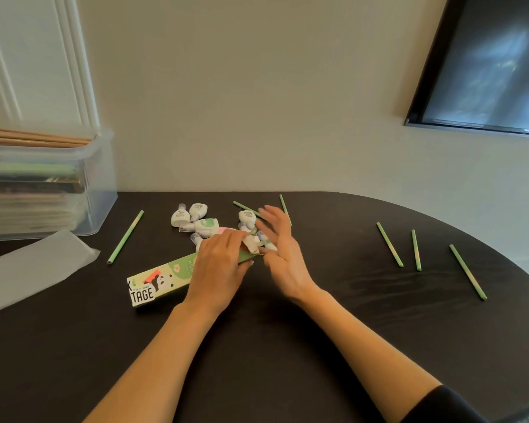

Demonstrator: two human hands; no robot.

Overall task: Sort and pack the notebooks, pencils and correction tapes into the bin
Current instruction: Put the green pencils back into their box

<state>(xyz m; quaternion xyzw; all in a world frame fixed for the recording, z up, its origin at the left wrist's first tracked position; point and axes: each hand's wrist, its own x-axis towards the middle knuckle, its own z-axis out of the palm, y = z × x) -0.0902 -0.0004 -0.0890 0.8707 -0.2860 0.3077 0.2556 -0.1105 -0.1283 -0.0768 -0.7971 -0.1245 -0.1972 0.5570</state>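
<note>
Dark tabletop (pixel 348 331): left hand (pixel 217 267) grips green box (pixel 162 280), correction tapes (pixel 196 219) just beyond.

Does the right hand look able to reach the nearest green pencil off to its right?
Probably yes: the right hand is open, and only dark table lies between it and that green pencil.

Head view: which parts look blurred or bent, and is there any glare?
In the head view, the right hand is smeared by motion, while the left hand gripping the box is sharp; the bin at far left is soft; the table edge bows from the wide lens; the dark screen carries a pale reflection.
</note>
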